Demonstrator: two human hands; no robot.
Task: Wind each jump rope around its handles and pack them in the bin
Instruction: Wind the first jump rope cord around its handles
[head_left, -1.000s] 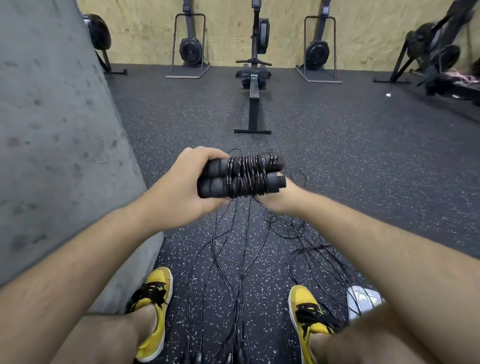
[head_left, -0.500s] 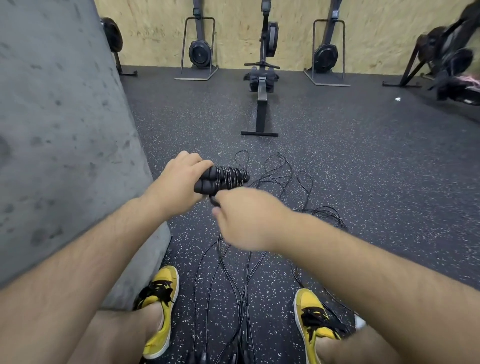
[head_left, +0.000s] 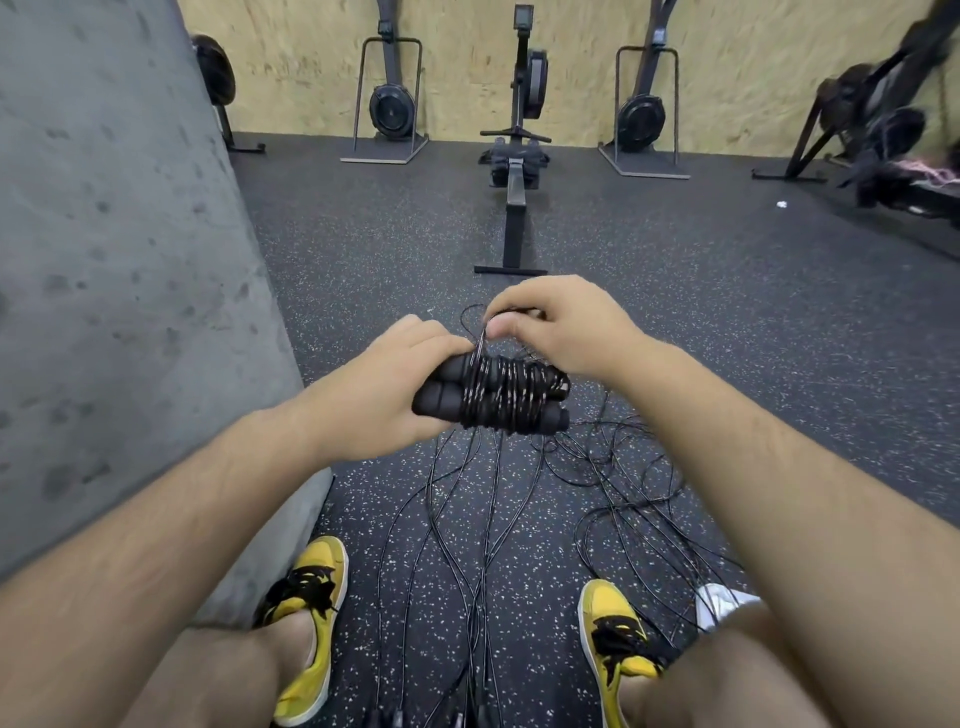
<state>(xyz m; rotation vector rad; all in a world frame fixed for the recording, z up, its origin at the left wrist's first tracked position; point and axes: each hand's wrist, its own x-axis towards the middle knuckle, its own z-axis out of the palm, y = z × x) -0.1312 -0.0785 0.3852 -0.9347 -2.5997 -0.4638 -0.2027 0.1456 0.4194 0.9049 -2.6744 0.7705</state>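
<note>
My left hand (head_left: 387, 395) grips the left ends of two black foam jump rope handles (head_left: 498, 397), held side by side with black cord wound thickly round their middle. Above the bundle, my right hand (head_left: 563, 325) pinches the free loop of that cord between thumb and fingers. Several loose black jump ropes (head_left: 519, 519) lie tangled on the speckled floor between my feet. At the lower right edge a small white corner of a container (head_left: 719, 603) shows behind my right arm; the rest is hidden.
A grey concrete block (head_left: 130, 260) rises close on my left. My yellow shoes (head_left: 311, 618) stand either side of the ropes. A rowing machine (head_left: 514, 208) lies straight ahead, and more machines (head_left: 644, 114) stand by the plywood wall.
My right hand has come up from below and in front of the bundle to above it, carrying the cord over the handles. The left hand kept its grip.
</note>
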